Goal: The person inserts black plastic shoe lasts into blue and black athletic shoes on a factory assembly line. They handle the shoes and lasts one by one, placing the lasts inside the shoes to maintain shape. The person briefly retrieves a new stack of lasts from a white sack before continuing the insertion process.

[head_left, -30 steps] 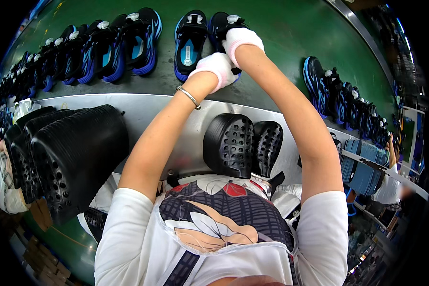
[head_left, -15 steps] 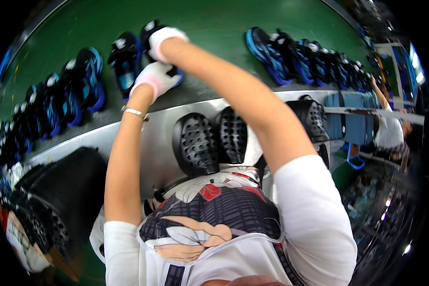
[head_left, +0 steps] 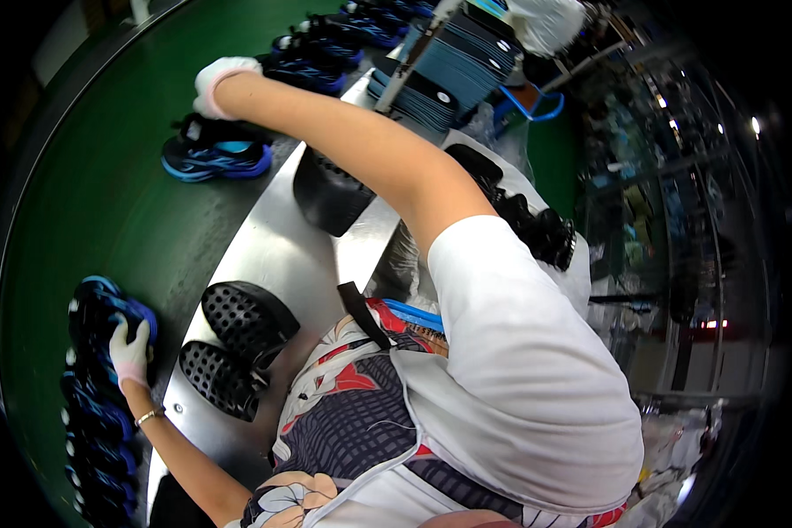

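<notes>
My left hand (head_left: 130, 350), in a white glove with a pink cuff, grips the side of a black-and-blue sports shoe (head_left: 106, 304) at the end of the left row. Farther off, my right hand (head_left: 224, 84), gloved the same way, curls down over the black upper of one of two shoes. The nearer shoe of that pair (head_left: 213, 163) shows its blue sole edge. The right hand's fingertips are partly hidden by the shoe. Between my arms, two black studded shoe forms (head_left: 248, 319) lie on a metal ledge (head_left: 246, 238).
A green conveyor belt (head_left: 70, 185) carries a row of shoes (head_left: 97, 440) at left and another row (head_left: 312, 62) at the far end. Stacked blue-grey insoles (head_left: 453, 75) stand beyond my right arm. Black moulded pieces (head_left: 532, 224) lie on the right, near cluttered shelving.
My view has swung to the right. My hands, together at one shoe before, are now far apart: the left at the left row's end shoe, the right over the separate pair.
</notes>
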Available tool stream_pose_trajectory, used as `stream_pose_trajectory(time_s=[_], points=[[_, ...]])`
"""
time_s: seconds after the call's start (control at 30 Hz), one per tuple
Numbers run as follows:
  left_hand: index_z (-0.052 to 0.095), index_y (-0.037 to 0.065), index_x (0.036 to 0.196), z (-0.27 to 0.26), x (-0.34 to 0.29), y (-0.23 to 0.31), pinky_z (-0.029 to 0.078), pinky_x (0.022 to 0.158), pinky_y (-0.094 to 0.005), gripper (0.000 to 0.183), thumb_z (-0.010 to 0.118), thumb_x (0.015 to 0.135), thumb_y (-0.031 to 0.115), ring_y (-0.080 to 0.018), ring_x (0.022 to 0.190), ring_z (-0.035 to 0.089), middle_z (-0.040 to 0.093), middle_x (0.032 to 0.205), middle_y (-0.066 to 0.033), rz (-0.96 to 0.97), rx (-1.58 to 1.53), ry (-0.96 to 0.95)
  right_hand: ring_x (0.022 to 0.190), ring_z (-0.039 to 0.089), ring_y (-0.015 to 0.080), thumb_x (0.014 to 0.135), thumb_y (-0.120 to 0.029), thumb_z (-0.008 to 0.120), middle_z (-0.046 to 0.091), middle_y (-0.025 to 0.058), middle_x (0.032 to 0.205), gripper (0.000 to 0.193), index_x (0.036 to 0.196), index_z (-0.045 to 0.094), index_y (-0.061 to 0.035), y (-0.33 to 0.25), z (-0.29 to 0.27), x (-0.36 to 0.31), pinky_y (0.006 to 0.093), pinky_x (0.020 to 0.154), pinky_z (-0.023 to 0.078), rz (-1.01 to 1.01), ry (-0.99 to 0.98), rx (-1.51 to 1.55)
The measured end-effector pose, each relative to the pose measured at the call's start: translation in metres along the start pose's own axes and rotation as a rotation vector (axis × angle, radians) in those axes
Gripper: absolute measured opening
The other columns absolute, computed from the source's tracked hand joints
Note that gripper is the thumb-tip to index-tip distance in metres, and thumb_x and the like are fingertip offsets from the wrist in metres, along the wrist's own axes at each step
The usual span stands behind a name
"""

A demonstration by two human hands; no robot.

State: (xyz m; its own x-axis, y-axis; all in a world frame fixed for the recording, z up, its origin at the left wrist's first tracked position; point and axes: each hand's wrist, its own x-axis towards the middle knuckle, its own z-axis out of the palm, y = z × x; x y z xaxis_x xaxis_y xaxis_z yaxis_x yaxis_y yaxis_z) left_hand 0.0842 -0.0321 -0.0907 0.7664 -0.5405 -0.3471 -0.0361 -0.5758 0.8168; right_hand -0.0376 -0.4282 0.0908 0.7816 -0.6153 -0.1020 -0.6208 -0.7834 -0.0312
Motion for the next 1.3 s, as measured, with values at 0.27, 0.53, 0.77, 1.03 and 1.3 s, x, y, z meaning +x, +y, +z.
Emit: stream_pose_trajectory(time_s=[0.27, 0.53, 0.77, 1.03, 1.3], points=[[0.059, 0.002, 0.099, -0.014, 0.003, -0.005, 0.035, 0.04, -0.0228, 0.025, 0.071, 0.085, 0.019, -0.0073, 0.047, 0.047, 0.054, 0.071, 0.0013, 0.011, 0.062, -0.003, 0.092, 0.068, 0.0276, 0.072, -0.012, 0.06, 0.07, 0.0122, 0.099, 0.029, 0.097, 0.072, -0.008, 0.087, 0.059, 0.043, 0.0401, 0.076, 0.054, 0.097, -0.206, -0.092], [0.061, 0.001, 0.1, -0.011, -0.014, -0.004, 0.041, 0.045, -0.0257, 0.034, 0.075, 0.081, 0.025, -0.0091, 0.051, 0.052, 0.056, 0.068, -0.001, 0.055, 0.167, 0.014, 0.064, 0.06, 0.0176, 0.083, -0.038, 0.066, 0.061, 0.0102, 0.071, 0.044, 0.098, 0.066, 0.0035, 0.052, 0.075, 0.049, 0.0319, 0.059, 0.05, -0.159, -0.529, 0.202], [0.064, -0.005, 0.095, -0.021, -0.018, -0.015, 0.047, 0.082, -0.0401, 0.044, 0.069, 0.077, 0.035, -0.0374, 0.092, 0.061, 0.062, 0.095, -0.0236, 0.107, 0.33, 0.074, 0.108, 0.06, 0.0358, 0.078, -0.029, 0.06, 0.063, 0.0231, 0.114, 0.044, 0.115, 0.065, -0.0043, -0.035, 0.096, 0.032, 0.0392, 0.092, 0.049, -0.013, -0.288, -0.009], [0.065, -0.002, 0.11, -0.026, -0.028, 0.0, 0.047, 0.094, -0.0377, 0.051, 0.067, 0.078, 0.038, -0.0354, 0.107, 0.059, 0.063, 0.112, -0.0227, 0.082, 0.45, 0.076, 0.107, 0.06, 0.0366, 0.079, -0.028, 0.058, 0.063, 0.0226, 0.112, 0.041, 0.11, 0.066, -0.003, -0.15, 0.113, -0.005, 0.0407, 0.092, 0.049, -0.235, -0.206, 0.092], [0.065, 0.005, 0.113, -0.035, -0.033, 0.011, 0.05, 0.09, -0.0379, 0.051, 0.066, 0.077, 0.041, -0.0348, 0.103, 0.062, 0.064, 0.111, -0.0195, -0.07, 0.483, -0.024, 0.091, 0.064, 0.0352, 0.085, -0.037, 0.058, 0.067, 0.0206, 0.094, 0.042, 0.107, 0.065, -0.0023, -0.168, 0.078, -0.069, 0.0403, 0.082, 0.05, -0.576, -0.124, 0.099]])
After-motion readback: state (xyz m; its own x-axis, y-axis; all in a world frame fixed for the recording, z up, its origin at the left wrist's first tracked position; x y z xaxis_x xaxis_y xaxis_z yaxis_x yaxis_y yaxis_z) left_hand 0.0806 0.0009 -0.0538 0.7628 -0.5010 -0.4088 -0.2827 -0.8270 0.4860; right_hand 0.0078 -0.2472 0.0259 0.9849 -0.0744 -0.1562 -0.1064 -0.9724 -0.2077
